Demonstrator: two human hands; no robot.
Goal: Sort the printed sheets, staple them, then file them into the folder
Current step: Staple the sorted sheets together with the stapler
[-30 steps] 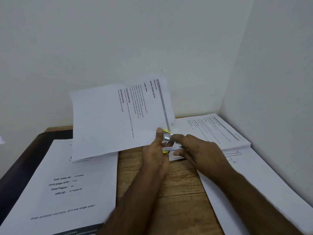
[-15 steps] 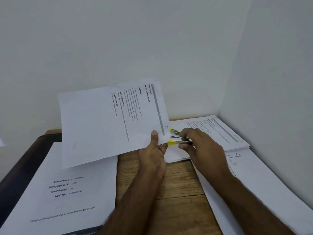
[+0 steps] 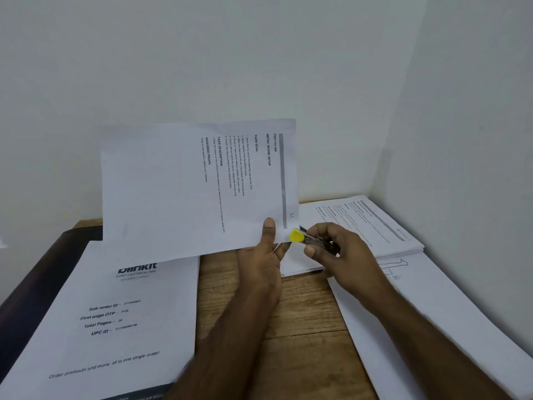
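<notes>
Head view: the left hand (image 3: 266,255) pinches the lower right corner of the sheets (image 3: 196,186), lifted above the tabletop (image 3: 302,319). The right hand (image 3: 343,252) has its grip closed on a stapler (image 3: 313,240), whose yellow tip touches that corner. Stacks (image 3: 372,223) lie right.

Stapler meeting the corner of the held-up sheets

The printed sheets (image 3: 187,186) are being held upright above the wooden desk (image 3: 302,313), turned sideways so the text is running vertically, with a grey bar along the right edge. The small stapler (image 3: 313,241), silver with a yellow tip, is sitting right at their lower right corner, yellow end touching the paper. Another stack of printed pages (image 3: 375,226) is lying flat at the desk's back right, and a cover sheet (image 3: 115,313) is lying at its left.
</notes>
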